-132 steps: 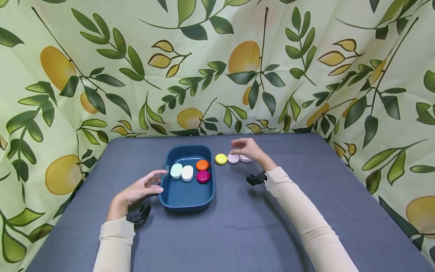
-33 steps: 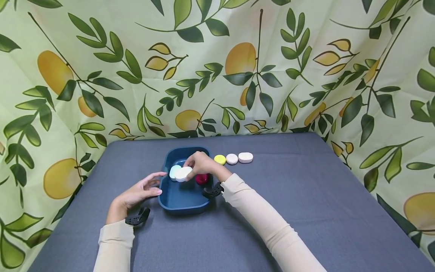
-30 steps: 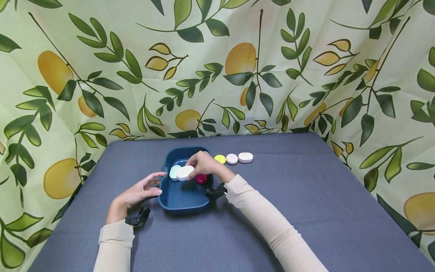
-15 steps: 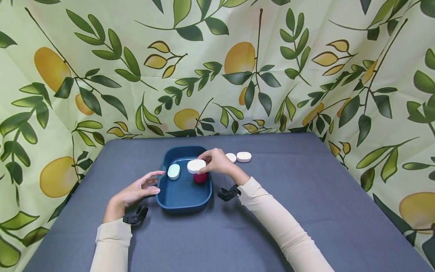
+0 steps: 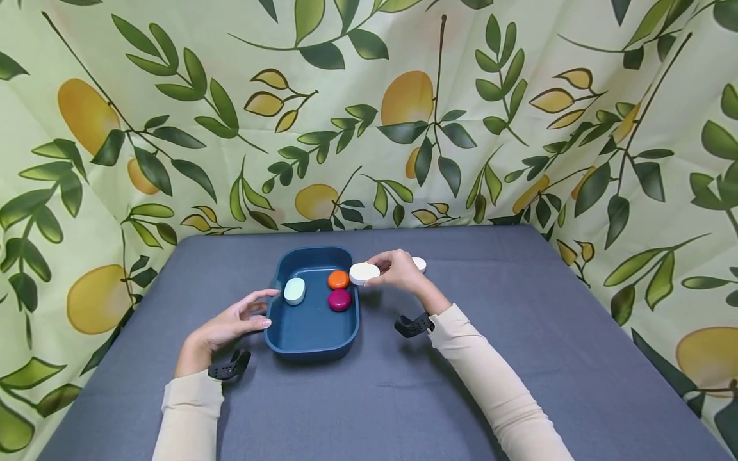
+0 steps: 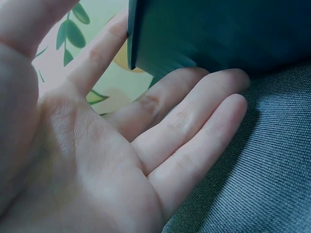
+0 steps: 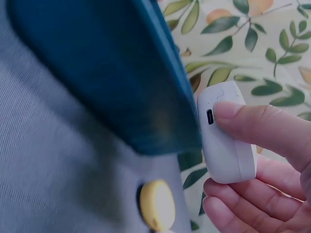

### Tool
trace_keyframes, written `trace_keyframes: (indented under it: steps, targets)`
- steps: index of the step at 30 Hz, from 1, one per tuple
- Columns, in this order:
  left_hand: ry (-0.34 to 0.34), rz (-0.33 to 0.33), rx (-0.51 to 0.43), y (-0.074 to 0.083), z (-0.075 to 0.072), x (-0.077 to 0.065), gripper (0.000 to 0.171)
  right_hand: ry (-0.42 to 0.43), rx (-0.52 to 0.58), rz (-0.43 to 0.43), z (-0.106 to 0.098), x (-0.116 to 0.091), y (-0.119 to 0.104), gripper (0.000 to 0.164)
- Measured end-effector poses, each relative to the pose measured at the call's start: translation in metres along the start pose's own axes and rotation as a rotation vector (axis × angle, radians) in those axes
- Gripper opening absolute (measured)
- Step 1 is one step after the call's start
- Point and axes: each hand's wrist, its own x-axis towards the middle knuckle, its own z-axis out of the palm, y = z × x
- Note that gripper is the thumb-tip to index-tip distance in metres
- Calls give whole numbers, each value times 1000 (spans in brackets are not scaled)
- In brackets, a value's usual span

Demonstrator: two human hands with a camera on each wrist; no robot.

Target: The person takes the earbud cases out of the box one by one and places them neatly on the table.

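My right hand (image 5: 398, 269) pinches a white oval earbud case (image 5: 364, 274) between thumb and fingers, just off the right rim of the blue bin (image 5: 311, 351). In the right wrist view, a small charging port shows on the side of the white case (image 7: 224, 141), by the thumb. My left hand (image 5: 236, 320) stays at the bin's left wall with fingers loosely extended, fingertips right at it in the left wrist view. Inside the bin lie a pale mint oval case (image 5: 295, 291), an orange round case (image 5: 338, 280) and a magenta round case (image 5: 339, 299).
Under the held case, a yellow round case (image 7: 158, 205) sits on the grey cloth beside the bin. A pale oval case (image 5: 419, 264) peeks out behind my right hand, which hides what lies between them. A leaf-patterned curtain (image 5: 340, 128) backs the table.
The right hand went from over the table into the bin, gripped the white case and lifted it out rightward past the rim. The left hand has kept its place at the bin.
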Motion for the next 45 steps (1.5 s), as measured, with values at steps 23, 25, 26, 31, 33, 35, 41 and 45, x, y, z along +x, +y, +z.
trace_keyframes:
  steps: [23,25,26,31,33,35,41,45]
  targets:
    - [-4,4,5,1,0,0,68,21,-107,-25,17,-1,48,34]
    - [-3,3,7,0,0,0,68,30,-115,-21,19,-1,48,35]
    - [-1,2,8,0,0,0,68,37,-119,-16,20,-1,48,35]
    - [-3,3,3,-2,0,1,67,61,-141,0,24,1,48,36]
    - [-7,3,-2,-2,1,1,67,58,-144,3,24,1,47,36]
    - [-10,2,-8,-2,1,1,67,54,-150,1,24,1,47,36]
    - [-11,-9,-7,0,1,1,68,61,-137,28,24,2,47,34]
    - [-6,-14,-7,0,0,0,68,62,-122,52,24,2,46,37]
